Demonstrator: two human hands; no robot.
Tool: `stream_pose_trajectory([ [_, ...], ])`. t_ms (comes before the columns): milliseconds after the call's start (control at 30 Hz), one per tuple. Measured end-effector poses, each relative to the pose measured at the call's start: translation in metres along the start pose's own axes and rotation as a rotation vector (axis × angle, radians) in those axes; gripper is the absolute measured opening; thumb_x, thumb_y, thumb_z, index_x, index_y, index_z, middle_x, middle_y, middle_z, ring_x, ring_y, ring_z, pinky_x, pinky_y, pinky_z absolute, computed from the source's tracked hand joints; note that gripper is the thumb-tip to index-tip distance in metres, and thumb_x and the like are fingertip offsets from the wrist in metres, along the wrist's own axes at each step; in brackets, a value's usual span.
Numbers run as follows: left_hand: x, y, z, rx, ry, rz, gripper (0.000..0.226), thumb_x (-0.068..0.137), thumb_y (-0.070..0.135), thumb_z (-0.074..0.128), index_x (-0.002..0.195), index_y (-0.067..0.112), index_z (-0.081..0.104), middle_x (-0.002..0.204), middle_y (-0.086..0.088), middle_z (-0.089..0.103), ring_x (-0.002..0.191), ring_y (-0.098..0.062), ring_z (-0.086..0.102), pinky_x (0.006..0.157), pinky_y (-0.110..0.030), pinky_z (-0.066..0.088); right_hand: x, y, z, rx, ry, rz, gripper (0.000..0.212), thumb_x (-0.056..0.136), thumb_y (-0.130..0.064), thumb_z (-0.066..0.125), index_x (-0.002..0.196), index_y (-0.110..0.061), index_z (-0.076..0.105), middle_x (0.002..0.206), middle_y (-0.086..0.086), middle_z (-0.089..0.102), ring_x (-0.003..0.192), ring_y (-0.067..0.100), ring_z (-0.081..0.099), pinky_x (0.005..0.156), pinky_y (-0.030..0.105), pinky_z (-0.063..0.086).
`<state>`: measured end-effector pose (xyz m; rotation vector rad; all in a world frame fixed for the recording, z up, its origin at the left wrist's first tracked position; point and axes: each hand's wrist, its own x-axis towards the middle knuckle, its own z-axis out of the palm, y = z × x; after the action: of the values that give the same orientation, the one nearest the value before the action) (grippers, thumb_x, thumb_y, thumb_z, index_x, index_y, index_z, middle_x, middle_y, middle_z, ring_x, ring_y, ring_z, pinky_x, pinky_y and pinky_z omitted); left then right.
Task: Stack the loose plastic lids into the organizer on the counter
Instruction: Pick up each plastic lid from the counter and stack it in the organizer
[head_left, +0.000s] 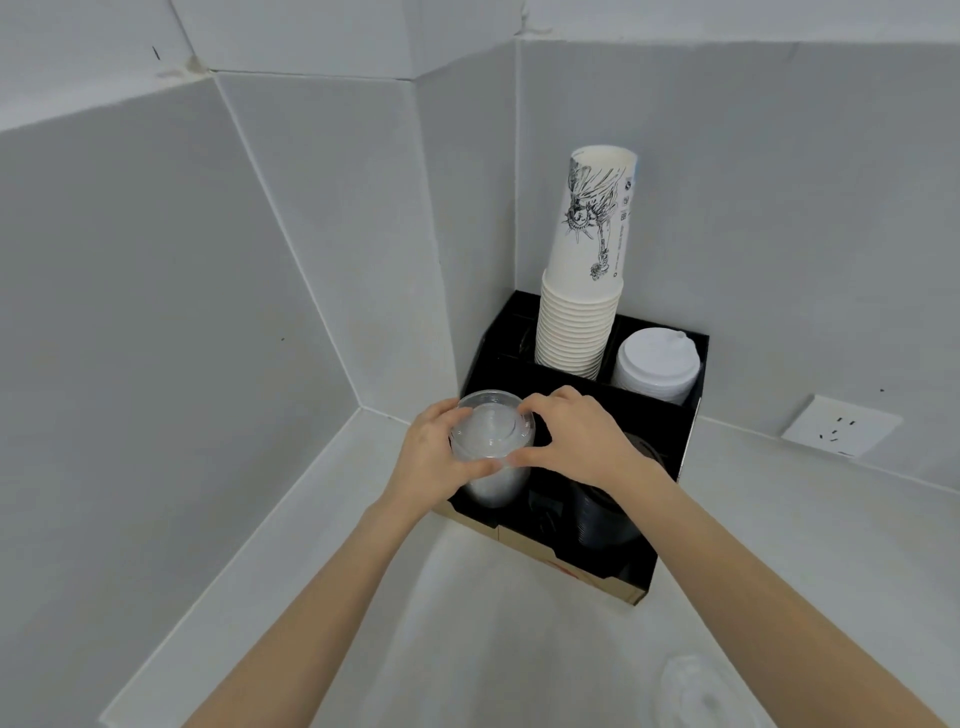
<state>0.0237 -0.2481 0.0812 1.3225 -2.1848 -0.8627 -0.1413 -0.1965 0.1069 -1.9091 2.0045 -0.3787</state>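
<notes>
A black organizer (670, 447) sits in the corner of a white counter (467, 623), pushed close to the two walls. In its front-left compartment stands a stack of clear plastic lids (491, 452), rising above the compartment's rim. Both hands grip the top of that stack. The left hand (431, 457) wraps it from nine o'clock, thumb pressed against the near edge at about six o'clock, the other fingers curled around the far left side and partly hidden behind the lids. The right hand (582, 436) comes from three o'clock, its thumb touching the near rim beside the left thumb and its forefinger on the far rim at about one o'clock, so the topmost lid is pinched between them; the remaining fingers are curled loosely over the front-right compartment. That compartment holds dark lids (602, 519), mostly shaded by the right wrist. Behind, at twelve o'clock, a tall stack of white paper cups (582, 322) stands upside down in a rear compartment, and a pile of white sip lids (655, 366) fills the rear compartment to its right. One more clear lid (701, 691) lies loose and blurred on the counter at five o'clock, well apart from the organizer. A wall socket (841, 426) sits at three o'clock.
</notes>
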Motion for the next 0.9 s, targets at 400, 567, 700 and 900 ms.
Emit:
stream_pose_trajectory([
  [400, 0.007, -0.018, 0.018, 0.098, -0.037, -0.032, 0.072, 0.065, 0.032, 0.077, 0.126, 0.010, 0.046, 0.139, -0.010, 0.042, 0.129, -0.025, 0.034, 0.097, -0.020, 0.021, 0.014, 0.003, 0.011, -0.122, -0.095, -0.005, 0.062, 0.076, -0.046, 0.065, 0.124, -0.010, 0.047, 0.121, 0.013, 0.056, 0.116, 0.029, 0.042, 0.098, 0.040, 0.035],
  [567, 0.006, -0.017, 0.020, 0.137, -0.061, -0.010, 0.071, 0.067, 0.032, 0.075, 0.127, 0.009, 0.044, 0.140, -0.011, 0.039, 0.130, -0.026, 0.031, 0.105, -0.030, 0.027, 0.017, 0.010, 0.018, -0.155, -0.109, -0.014, 0.059, 0.076, -0.047, 0.064, 0.119, -0.010, 0.050, 0.115, 0.011, 0.061, 0.116, 0.028, 0.043, 0.098, 0.042, 0.037],
  [700, 0.001, -0.018, 0.022, 0.147, -0.078, -0.007, 0.070, 0.068, 0.030, 0.074, 0.127, 0.009, 0.044, 0.139, -0.012, 0.038, 0.129, -0.027, 0.033, 0.105, -0.031, 0.029, 0.015, 0.013, 0.019, -0.167, -0.111, -0.031, 0.061, 0.077, -0.046, 0.064, 0.125, -0.011, 0.048, 0.123, 0.010, 0.059, 0.119, 0.028, 0.041, 0.101, 0.043, 0.036],
  [900, -0.007, -0.024, 0.019, 0.118, -0.074, -0.034, 0.069, 0.068, 0.025, 0.075, 0.127, 0.011, 0.043, 0.140, -0.012, 0.035, 0.130, -0.026, 0.034, 0.104, -0.025, 0.027, 0.010, 0.014, 0.019, -0.165, -0.080, -0.065, 0.064, 0.080, -0.041, 0.062, 0.133, -0.016, 0.039, 0.137, 0.007, 0.049, 0.126, 0.027, 0.035, 0.103, 0.042, 0.032],
])
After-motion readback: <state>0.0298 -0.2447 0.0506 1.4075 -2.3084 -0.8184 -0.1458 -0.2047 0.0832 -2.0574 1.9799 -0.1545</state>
